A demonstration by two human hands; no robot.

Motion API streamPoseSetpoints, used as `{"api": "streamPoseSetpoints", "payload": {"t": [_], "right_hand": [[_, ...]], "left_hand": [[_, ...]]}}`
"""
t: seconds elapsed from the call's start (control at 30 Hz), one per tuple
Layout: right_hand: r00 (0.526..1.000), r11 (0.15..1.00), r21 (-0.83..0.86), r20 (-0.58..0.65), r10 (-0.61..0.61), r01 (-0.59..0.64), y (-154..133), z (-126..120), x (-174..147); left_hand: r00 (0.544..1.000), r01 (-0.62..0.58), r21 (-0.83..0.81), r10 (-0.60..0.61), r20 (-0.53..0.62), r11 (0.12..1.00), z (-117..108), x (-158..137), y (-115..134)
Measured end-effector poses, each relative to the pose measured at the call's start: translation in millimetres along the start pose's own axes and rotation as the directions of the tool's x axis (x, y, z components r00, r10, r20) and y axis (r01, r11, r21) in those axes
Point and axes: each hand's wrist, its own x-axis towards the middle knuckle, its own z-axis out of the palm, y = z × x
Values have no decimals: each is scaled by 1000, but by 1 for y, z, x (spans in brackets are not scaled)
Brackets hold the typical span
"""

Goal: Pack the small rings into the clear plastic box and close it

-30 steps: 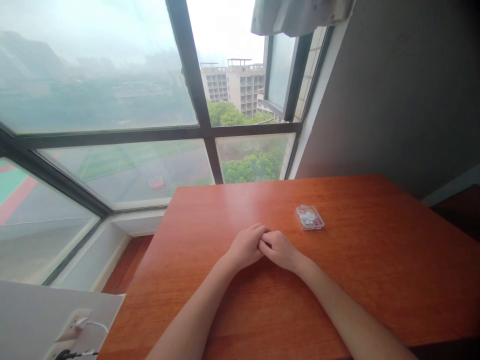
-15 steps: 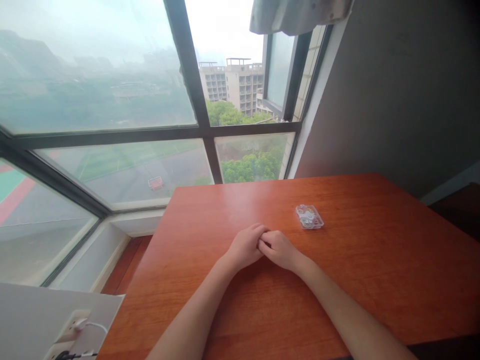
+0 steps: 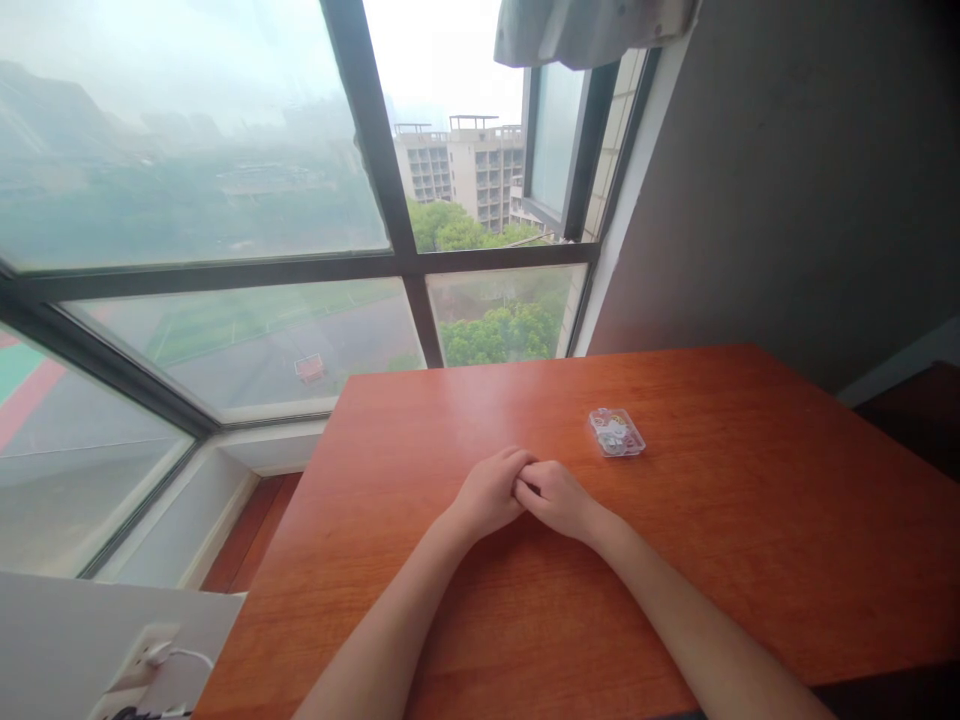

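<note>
Clasping each other, our bare left grip (image 3: 489,490) and right grip (image 3: 559,498) lay near-left of a clear, square plastic box (image 3: 616,434).

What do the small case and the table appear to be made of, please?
The small case: probably clear plastic with a glossy finish, since it is see-through and its edges catch the light.

The table: wood or a wood-look laminate, reddish-brown and smooth with some sheen; grain streaks and a soft bright reflection show, but whether it is solid wood I can't tell.
</note>
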Motion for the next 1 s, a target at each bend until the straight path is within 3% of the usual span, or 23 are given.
{"api": "streamPoseSetpoints", "payload": {"t": [0.63,0.73,0.8,0.87,1.0], "right_hand": [[1000,1000,-13,20,-17,17,-1,-3,-1],[1000,997,-76,7,19,-19,2,-7,0],[989,971,-203,-99,107,-125,8,-15,-1],[940,903,-333,-293,175,-272,18,-29,-2],[816,780,-463,-568,104,-422,44,-62,-9]], "left_hand": [[1000,-12,3,12,-16,1000,1,-1,-1],[1000,4,19,-4,-28,1000,2,-1,-1],[999,27,24,-26,-40,999,3,-1,-1],[999,30,26,-29,-37,999,3,-1,-1],[1000,-1,29,2,-13,1000,3,-1,-1]]}}
